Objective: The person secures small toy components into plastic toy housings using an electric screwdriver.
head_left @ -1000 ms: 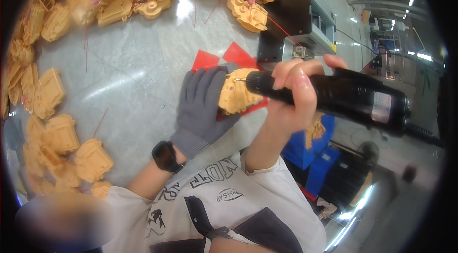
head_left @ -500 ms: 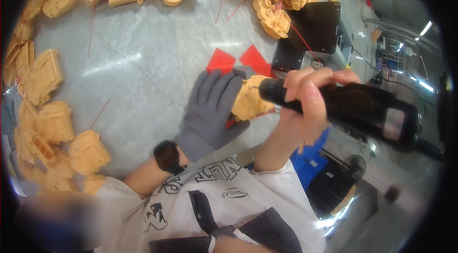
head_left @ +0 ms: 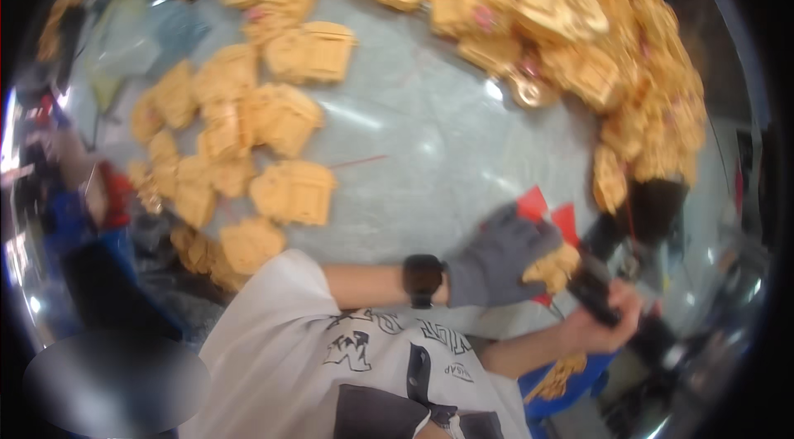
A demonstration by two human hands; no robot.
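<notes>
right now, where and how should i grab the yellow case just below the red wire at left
The yellow case looks easiest to grip by its squarish right end, coming from the right, pinching its upper and lower edges. That end faces the grey table, while other yellow pieces crowd its left. Avoid the red wire near its upper corner.

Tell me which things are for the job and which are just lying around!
For the job:
yellow part, in the gloved left grip
black power tool, in the bare right grip
red pieces beside the left grip, probably

Lying about, it seems:
heap of yellow parts
scattered yellow parts on the left
thin red wire
</notes>
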